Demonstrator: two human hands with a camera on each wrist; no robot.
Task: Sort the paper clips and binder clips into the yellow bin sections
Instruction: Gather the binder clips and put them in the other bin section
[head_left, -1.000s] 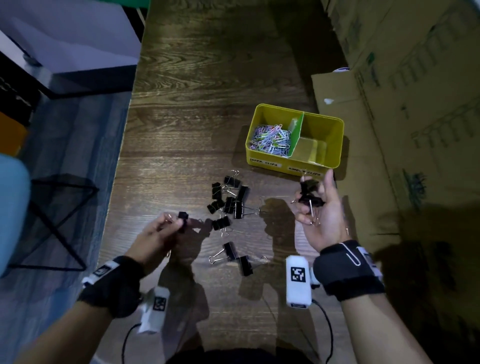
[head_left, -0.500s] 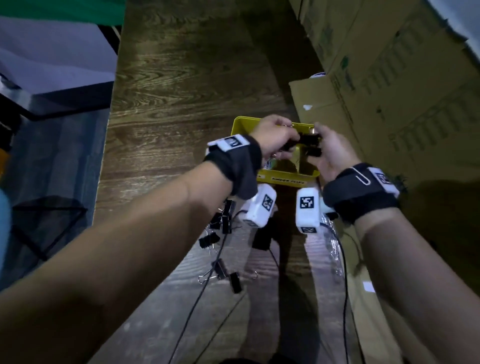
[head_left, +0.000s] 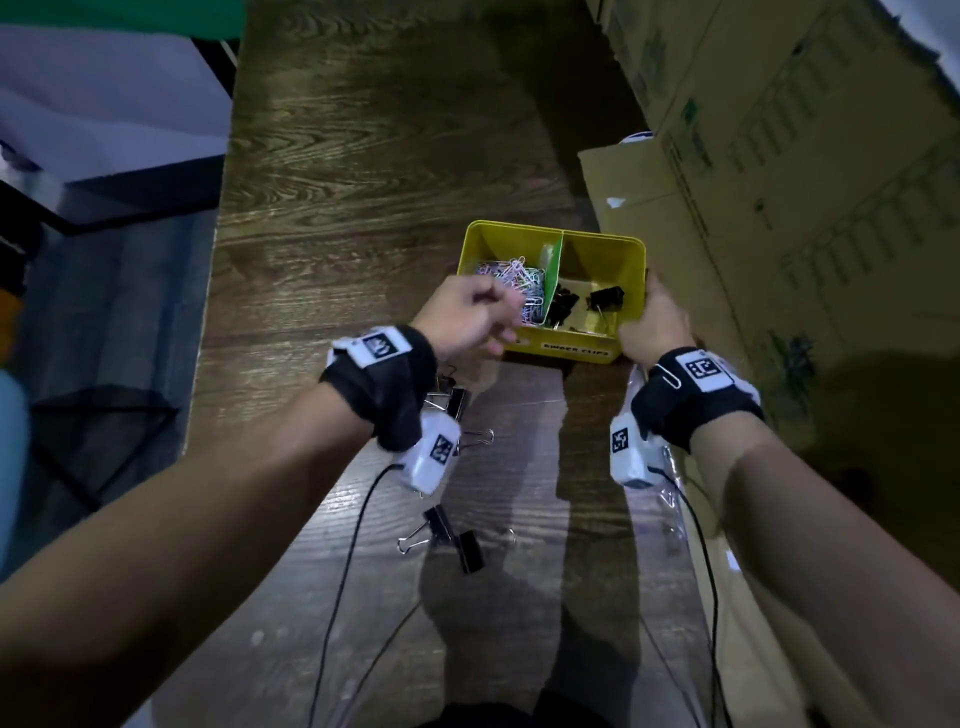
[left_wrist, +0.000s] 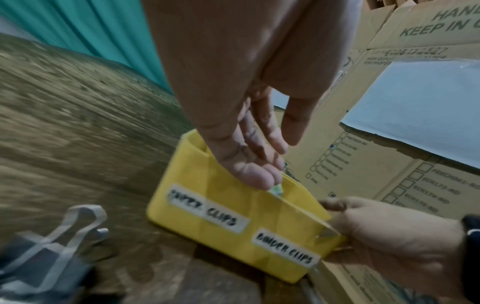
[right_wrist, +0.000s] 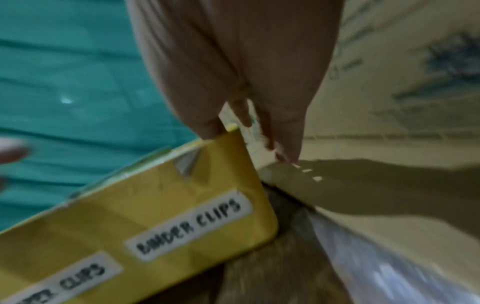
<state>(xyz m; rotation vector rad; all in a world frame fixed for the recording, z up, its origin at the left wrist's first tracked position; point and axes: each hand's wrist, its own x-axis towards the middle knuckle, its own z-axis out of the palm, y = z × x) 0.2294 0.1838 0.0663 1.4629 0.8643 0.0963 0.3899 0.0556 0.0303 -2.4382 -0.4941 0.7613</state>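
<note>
Flanking the wooden table (head_left: 363, 208), cardboard boxes (head_left: 805, 182) stand right.

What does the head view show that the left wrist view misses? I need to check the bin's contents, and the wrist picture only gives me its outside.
Only the head view looks inside the yellow bin: coloured paper clips left of the green divider, black binder clips right of it. Only the left wrist view reads both labels, PAPER CLIPS and BINDER CLIPS. Both show the left hand over the bin, the right hand at its right end, and loose binder clips on the table.
</note>
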